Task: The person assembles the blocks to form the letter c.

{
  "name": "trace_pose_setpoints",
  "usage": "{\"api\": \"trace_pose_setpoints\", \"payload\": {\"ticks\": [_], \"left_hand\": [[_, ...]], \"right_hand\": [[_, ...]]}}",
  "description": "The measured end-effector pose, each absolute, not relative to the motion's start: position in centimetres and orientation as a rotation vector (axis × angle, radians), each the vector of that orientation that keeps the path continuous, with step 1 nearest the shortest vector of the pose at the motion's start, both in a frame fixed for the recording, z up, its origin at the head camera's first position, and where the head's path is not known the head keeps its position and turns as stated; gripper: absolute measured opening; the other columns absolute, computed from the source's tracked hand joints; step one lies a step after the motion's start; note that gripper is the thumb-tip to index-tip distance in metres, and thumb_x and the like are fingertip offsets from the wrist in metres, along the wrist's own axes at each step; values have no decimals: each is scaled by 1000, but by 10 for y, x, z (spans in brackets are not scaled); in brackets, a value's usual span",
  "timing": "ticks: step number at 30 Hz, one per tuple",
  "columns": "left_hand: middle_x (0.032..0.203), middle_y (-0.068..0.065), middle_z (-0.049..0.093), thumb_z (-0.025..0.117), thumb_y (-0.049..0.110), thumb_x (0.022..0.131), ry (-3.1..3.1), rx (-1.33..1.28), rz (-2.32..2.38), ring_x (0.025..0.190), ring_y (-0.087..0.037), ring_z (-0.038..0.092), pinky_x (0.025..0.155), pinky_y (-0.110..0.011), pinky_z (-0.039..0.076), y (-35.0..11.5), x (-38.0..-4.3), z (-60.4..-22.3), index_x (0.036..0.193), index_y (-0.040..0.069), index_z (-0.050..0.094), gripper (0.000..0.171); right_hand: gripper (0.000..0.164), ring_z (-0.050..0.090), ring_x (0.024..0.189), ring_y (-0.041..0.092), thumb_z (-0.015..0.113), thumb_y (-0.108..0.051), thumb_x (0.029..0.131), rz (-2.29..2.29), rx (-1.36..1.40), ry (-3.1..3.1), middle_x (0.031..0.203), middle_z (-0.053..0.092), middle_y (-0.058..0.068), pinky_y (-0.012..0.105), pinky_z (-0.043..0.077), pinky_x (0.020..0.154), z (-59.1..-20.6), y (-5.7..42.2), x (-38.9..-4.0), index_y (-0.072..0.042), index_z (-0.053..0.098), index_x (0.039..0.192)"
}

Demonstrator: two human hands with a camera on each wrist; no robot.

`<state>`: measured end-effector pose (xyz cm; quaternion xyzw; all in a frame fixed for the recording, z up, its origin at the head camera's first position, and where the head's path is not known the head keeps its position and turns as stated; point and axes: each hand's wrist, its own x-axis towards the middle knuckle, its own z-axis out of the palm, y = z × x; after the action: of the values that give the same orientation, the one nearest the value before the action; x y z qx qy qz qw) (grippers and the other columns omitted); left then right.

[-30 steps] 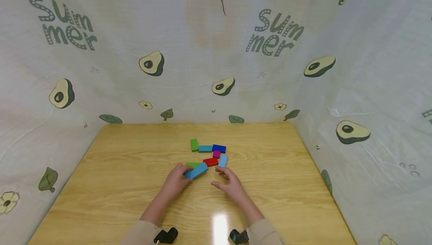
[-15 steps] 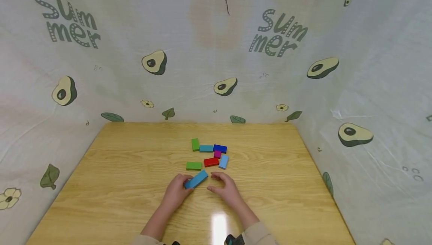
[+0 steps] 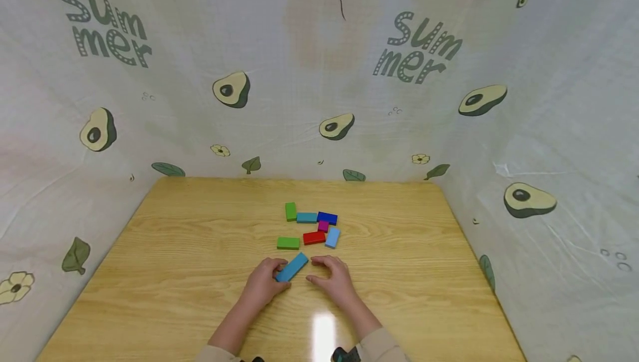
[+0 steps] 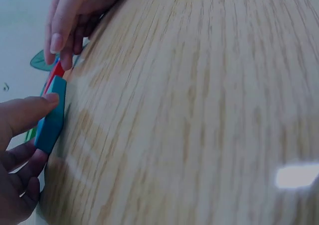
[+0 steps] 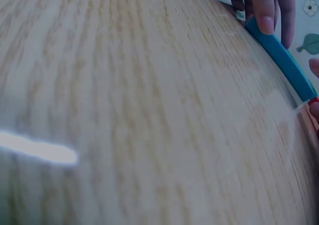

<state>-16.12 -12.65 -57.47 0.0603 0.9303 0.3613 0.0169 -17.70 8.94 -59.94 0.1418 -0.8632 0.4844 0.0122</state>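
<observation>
A long blue block (image 3: 293, 268) lies slantwise near the middle of the table, its far end turned to the right. My left hand (image 3: 263, 283) pinches its near end between thumb and fingers; the left wrist view shows the thumb on the block's (image 4: 51, 118) side face. To the right of the far end, my right hand (image 3: 335, 280) hovers with bent, parted fingers and holds nothing. In the right wrist view only its fingertips (image 5: 315, 68) show at the right edge, close to the block's end. Whether they touch it there is hard to tell.
Beyond the hands lie a green block (image 3: 288, 243), a red block (image 3: 314, 238) and a light blue block (image 3: 332, 238). Farther back are a magenta block (image 3: 323, 227), a dark blue block (image 3: 327, 218), a teal block (image 3: 307, 218) and another green block (image 3: 291, 212). A printed cloth (image 3: 279, 146) surrounds the table.
Both hands have drawn back toward the person, the left bringing the blue block away from the green one, which now shows fully. The right hand has come nearer the block's far end.
</observation>
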Motion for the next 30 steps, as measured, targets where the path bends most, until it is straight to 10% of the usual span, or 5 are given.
{"api": "trace_pose_setpoints", "payload": {"ticks": [19, 30], "left_hand": [[87, 11, 59, 86, 27, 75, 2745, 427, 1111, 80, -12, 51, 72, -33, 45, -138, -167, -575, 121, 10, 66, 52], [113, -3, 60, 86, 36, 73, 2836, 487, 1015, 102, -24, 56, 88, -47, 45, -140, -169, -581, 127, 13, 63, 63]], "right_hand": [[40, 56, 110, 21, 80, -34, 82, 1380, 499, -2711, 112, 67, -7, 51, 34, 99, -600, 89, -176, -17, 70, 117], [40, 55, 112, 23, 79, -34, 82, 1407, 479, -2728, 113, 67, -6, 52, 33, 100, -600, 89, -177, -17, 70, 117]]}}
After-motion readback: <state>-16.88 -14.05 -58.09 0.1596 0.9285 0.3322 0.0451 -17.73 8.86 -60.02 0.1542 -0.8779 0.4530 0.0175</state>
